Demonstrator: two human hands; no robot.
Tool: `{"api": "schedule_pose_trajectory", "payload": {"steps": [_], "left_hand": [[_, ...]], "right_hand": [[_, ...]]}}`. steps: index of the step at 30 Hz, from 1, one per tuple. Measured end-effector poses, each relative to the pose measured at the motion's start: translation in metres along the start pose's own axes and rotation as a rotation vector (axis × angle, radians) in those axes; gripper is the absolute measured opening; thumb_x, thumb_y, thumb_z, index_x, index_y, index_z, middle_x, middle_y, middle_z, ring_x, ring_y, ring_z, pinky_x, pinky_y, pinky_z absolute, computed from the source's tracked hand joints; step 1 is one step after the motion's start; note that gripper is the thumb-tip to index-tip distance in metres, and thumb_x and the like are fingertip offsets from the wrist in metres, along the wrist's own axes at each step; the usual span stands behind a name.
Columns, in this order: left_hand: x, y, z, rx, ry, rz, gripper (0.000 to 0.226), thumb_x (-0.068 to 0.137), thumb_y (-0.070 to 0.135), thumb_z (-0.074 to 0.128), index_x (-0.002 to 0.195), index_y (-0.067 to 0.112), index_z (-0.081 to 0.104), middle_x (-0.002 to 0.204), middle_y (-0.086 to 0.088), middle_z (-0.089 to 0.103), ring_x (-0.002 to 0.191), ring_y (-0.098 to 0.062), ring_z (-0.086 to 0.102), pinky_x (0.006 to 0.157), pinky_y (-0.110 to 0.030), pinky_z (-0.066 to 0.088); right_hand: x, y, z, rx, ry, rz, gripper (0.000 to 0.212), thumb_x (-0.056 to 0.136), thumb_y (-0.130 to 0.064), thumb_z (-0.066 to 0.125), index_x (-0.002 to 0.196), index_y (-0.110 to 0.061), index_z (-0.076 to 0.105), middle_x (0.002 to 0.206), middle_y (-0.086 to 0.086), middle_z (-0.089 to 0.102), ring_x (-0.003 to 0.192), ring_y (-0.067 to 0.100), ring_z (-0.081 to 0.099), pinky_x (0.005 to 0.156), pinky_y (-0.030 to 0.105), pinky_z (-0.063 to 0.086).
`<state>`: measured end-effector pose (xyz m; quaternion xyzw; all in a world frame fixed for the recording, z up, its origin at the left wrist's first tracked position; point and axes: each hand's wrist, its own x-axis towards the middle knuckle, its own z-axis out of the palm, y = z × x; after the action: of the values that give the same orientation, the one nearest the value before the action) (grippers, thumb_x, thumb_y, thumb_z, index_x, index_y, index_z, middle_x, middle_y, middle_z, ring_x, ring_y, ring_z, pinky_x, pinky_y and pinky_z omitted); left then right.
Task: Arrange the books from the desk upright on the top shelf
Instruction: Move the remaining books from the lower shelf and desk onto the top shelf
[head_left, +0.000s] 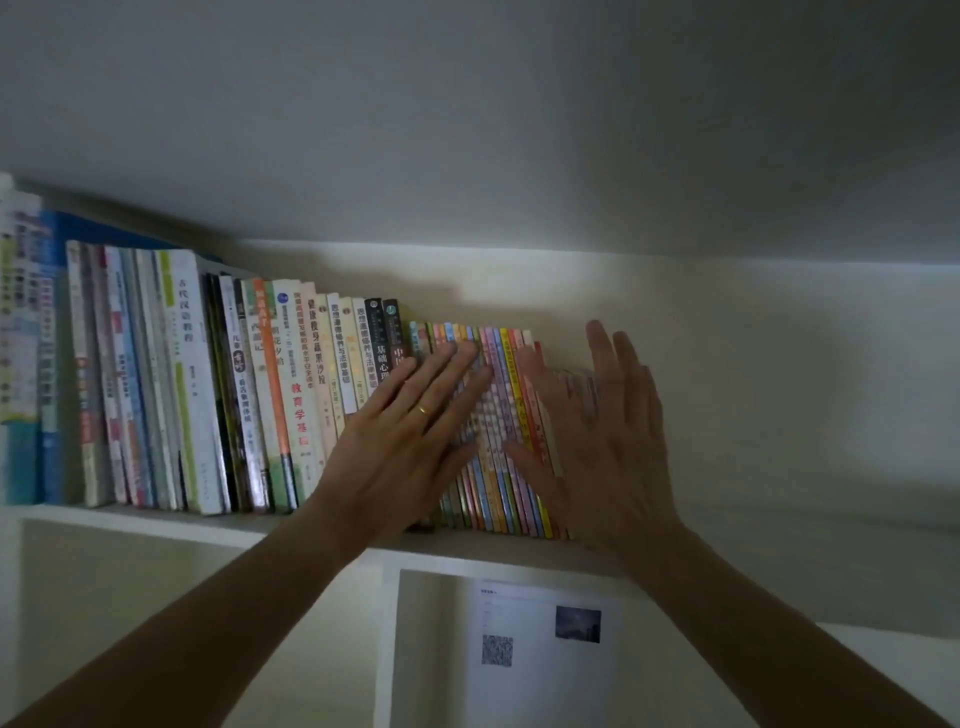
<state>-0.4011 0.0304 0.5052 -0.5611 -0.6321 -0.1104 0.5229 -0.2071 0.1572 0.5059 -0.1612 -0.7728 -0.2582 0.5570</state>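
Observation:
A long row of books (182, 384) stands upright on the white top shelf (156, 522), leaning slightly left. Its right end is a set of thin colourful books (501, 431). My left hand (410, 431) lies flat with straight fingers against the spines of these thin books and the taller ones beside them. My right hand (597, 436) is flat and upright at the right end of the row, its palm against the last thin book. Neither hand grips anything.
The shelf runs on bare to the right of the books (779, 525), with the white back wall (753, 364) behind. Below, a divider (387, 649) separates two compartments; a white sheet with a QR code (540, 654) stands in the right one. The ceiling is close above.

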Motion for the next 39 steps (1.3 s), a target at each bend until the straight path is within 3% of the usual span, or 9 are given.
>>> {"api": "schedule_pose_trajectory", "payload": {"steps": [2,6,8,12,17,24,28,34,39], "left_hand": [[-0.004,-0.007,0.007,0.020,0.000,0.048,0.067,0.109,0.053,0.020,0.165,0.018,0.007,0.172,-0.009,-0.001,0.159,-0.024,-0.003,0.127,-0.050,0.017],[-0.004,-0.011,0.018,0.032,0.061,0.082,0.063,0.110,0.049,0.022,0.164,0.017,0.014,0.172,-0.009,0.002,0.159,-0.024,0.000,0.127,-0.048,0.017],[-0.004,-0.011,0.021,0.074,0.089,0.073,0.064,0.110,0.049,0.022,0.164,0.016,0.015,0.172,-0.011,0.003,0.159,-0.025,0.000,0.128,-0.047,0.014],[-0.010,-0.009,0.015,0.018,0.099,0.060,0.073,0.108,0.056,0.028,0.163,0.011,0.014,0.172,-0.014,0.001,0.159,-0.027,-0.001,0.127,-0.049,0.016],[-0.032,-0.032,0.021,-0.086,0.199,-0.128,0.081,0.104,0.057,0.033,0.161,0.001,0.017,0.171,-0.018,0.006,0.159,-0.031,0.004,0.128,-0.052,0.015],[-0.033,-0.040,0.030,-0.125,0.211,-0.090,0.079,0.105,0.052,0.039,0.162,0.003,0.013,0.171,-0.016,0.002,0.159,-0.029,0.000,0.129,-0.049,0.011],[-0.039,-0.052,0.016,-0.244,0.219,-0.043,0.066,0.109,0.042,0.030,0.162,0.005,0.017,0.172,-0.013,0.005,0.159,-0.025,0.002,0.127,-0.052,0.018],[-0.017,-0.096,-0.004,-0.240,0.375,-0.473,0.064,0.109,0.038,0.027,0.162,0.005,0.017,0.171,-0.012,0.009,0.159,-0.019,-0.001,0.129,-0.046,0.010],[-0.021,-0.122,0.014,-0.147,0.334,-0.396,0.070,0.108,0.042,0.029,0.162,0.002,0.012,0.171,-0.015,0.005,0.159,-0.023,-0.002,0.128,-0.048,0.014]], "right_hand": [[0.008,0.001,0.013,-0.060,-0.030,-0.085,0.073,0.099,-0.064,0.045,0.162,-0.033,0.023,0.169,0.019,0.014,0.155,0.042,0.014,0.117,0.066,0.025],[0.010,0.001,0.031,-0.189,-0.057,-0.133,0.067,0.102,-0.059,0.042,0.160,-0.026,0.033,0.164,0.018,0.031,0.140,0.044,0.042,0.111,0.062,0.032],[0.011,0.001,0.032,-0.223,-0.064,-0.116,0.066,0.103,-0.058,0.041,0.159,-0.024,0.034,0.163,0.019,0.033,0.136,0.045,0.045,0.109,0.061,0.033],[0.009,-0.006,0.024,-0.272,-0.063,-0.130,0.071,0.103,-0.061,0.040,0.161,-0.022,0.028,0.167,0.019,0.023,0.152,0.045,0.025,0.118,0.068,0.018],[0.008,-0.042,0.037,-0.139,-0.102,-0.266,0.080,0.104,-0.056,0.042,0.161,-0.006,0.018,0.170,0.017,0.008,0.158,0.031,0.006,0.126,0.054,0.017],[0.013,-0.053,0.069,-0.137,-0.104,-0.264,0.071,0.107,-0.049,0.034,0.160,-0.004,0.021,0.170,0.015,0.013,0.158,0.028,0.011,0.127,0.051,0.017],[0.015,-0.065,0.062,-0.027,-0.105,-0.174,0.070,0.107,-0.050,0.030,0.160,-0.004,0.025,0.169,0.014,0.018,0.158,0.026,0.013,0.124,0.055,0.023],[0.054,-0.120,0.064,0.104,0.017,-0.099,0.071,0.107,-0.046,0.037,0.160,-0.002,0.020,0.169,0.016,0.015,0.158,0.026,0.009,0.128,0.048,0.014],[0.062,-0.144,0.088,0.058,0.044,-0.087,0.068,0.108,-0.040,0.035,0.160,0.001,0.018,0.169,0.020,0.011,0.158,0.032,0.006,0.125,0.054,0.021]]}}
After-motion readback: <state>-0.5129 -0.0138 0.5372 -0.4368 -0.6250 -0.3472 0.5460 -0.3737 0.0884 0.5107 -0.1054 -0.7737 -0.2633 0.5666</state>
